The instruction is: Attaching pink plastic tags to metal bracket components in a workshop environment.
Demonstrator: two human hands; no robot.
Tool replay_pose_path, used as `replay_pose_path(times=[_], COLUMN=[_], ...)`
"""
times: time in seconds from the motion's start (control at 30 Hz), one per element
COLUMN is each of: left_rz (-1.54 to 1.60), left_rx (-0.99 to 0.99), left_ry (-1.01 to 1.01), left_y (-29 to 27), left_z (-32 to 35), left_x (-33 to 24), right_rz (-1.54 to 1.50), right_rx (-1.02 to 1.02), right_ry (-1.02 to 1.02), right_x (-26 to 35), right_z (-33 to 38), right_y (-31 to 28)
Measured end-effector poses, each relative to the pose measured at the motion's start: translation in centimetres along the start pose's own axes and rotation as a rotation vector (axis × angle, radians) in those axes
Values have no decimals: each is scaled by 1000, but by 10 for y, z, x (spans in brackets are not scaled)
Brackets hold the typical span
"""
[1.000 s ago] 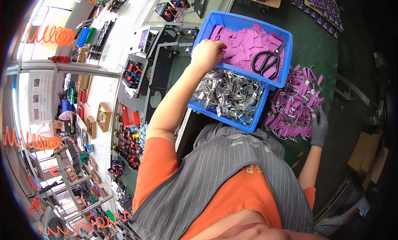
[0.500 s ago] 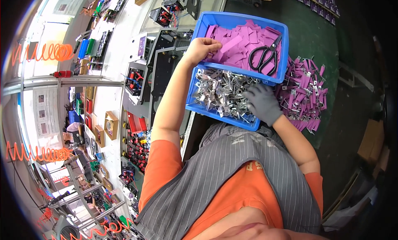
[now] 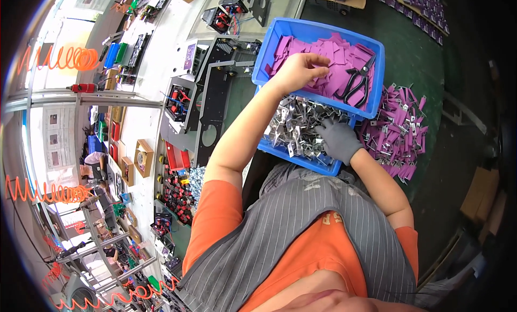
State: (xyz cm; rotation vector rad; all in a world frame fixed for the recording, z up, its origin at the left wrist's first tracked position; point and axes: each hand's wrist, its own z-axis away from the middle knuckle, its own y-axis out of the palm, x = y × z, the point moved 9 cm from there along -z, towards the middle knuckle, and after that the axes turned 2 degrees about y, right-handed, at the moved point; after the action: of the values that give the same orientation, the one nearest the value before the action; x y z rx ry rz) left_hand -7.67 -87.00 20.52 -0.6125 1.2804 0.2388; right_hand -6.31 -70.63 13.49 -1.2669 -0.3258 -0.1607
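Observation:
My bare left hand hovers over a blue bin filled with flat purple strips. Its fingers are curled, thumb and forefinger tips a little apart; I make out no strip between them. Black-handled scissors lie on the strips at the bin's right side. A second blue bin, nearer me and partly under the first one's edge, holds small bent metal pieces. My right hand, in a grey glove, rests on these pieces with fingers spread; the fingertips are partly lost among them.
Right of the bins, a heap of purple strips with metal pieces fitted lies on the green table. Black metal frames with wiring stand to the left. Cardboard boxes are at the far right. Orange coiled hoses hang at far left.
My left hand has moved right over the strips; the light purple strip in its fingers before no longer shows there. My right hand remains at the metal pieces. The whole view has shifted slightly.

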Motion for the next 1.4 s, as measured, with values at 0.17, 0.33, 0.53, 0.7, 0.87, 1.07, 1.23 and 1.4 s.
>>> replay_pose_path(times=[0.17, 0.33, 0.53, 0.7, 0.87, 1.07, 1.23, 1.4], left_rz=[-891, -1154, -1092, -420, 22, -760, -970, -623], left_rx=[-361, -157, -228, -171, -35, -228, -165, -207], left_ry=[18, -281, -216, -107, -95, -58, -168, -115], left_y=[-70, -64, -56, -71, -38, -63, -42, -59], left_z=[-10, -21, -29, -24, -12, -17, -20, -14], left_x=[-10, 27, 24, 35, -4, 18, 25, 34], right_rz=[35, 20, -257, -778, -868, -915, -1034, -1581], right_rx=[21, -17, -128, -348, -357, -254, -306, -193], right_ry=[8, -25, -129, -140, -96, -163, -166, 87], right_x=[-1, -2, -7, -22, -31, -26, -29, -51], right_z=[1, 1, 5, 17, 20, 18, 20, 18], right_y=[5, 7, 3, -22, -27, -23, -25, 11])
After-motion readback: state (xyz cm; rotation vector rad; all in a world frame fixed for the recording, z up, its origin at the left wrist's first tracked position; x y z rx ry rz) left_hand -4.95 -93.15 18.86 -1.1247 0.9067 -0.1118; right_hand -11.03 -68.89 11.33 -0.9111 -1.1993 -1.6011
